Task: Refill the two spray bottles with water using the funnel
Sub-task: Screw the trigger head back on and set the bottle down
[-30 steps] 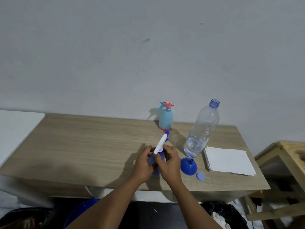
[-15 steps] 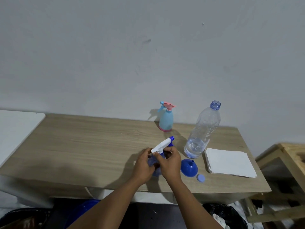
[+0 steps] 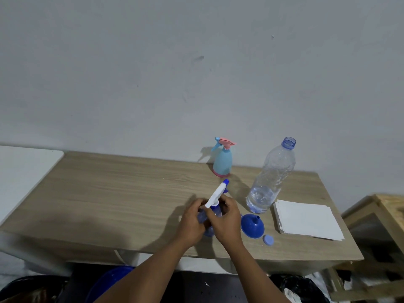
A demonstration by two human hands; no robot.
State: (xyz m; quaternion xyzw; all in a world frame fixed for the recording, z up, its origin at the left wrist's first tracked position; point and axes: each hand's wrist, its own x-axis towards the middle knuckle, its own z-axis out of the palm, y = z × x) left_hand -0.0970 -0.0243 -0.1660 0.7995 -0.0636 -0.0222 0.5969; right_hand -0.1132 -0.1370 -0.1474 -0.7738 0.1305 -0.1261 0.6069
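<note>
Near the front edge of the wooden table (image 3: 122, 193), my left hand (image 3: 192, 221) grips the body of a small blue spray bottle (image 3: 208, 230). My right hand (image 3: 227, 219) is closed around its neck, just under the white trigger head (image 3: 216, 194), which points up and away to the right. A blue funnel (image 3: 252, 225) lies upside down just right of my hands, with a small blue cap (image 3: 268, 239) beside it. A clear water bottle (image 3: 272, 178) stands open, with a little water at the bottom. A light-blue spray bottle with a pink head (image 3: 223, 160) stands at the back.
A stack of white paper napkins (image 3: 306, 219) lies at the table's right end. A wooden frame (image 3: 382, 215) stands to the right of the table, a white surface (image 3: 21, 171) to the left. A blue basin (image 3: 109, 283) and dark bags sit on the floor below.
The white trigger head has swung: steeply up a second ago, flatter to the right half a second ago, now steeper again. Both hands stay on the blue spray bottle.
</note>
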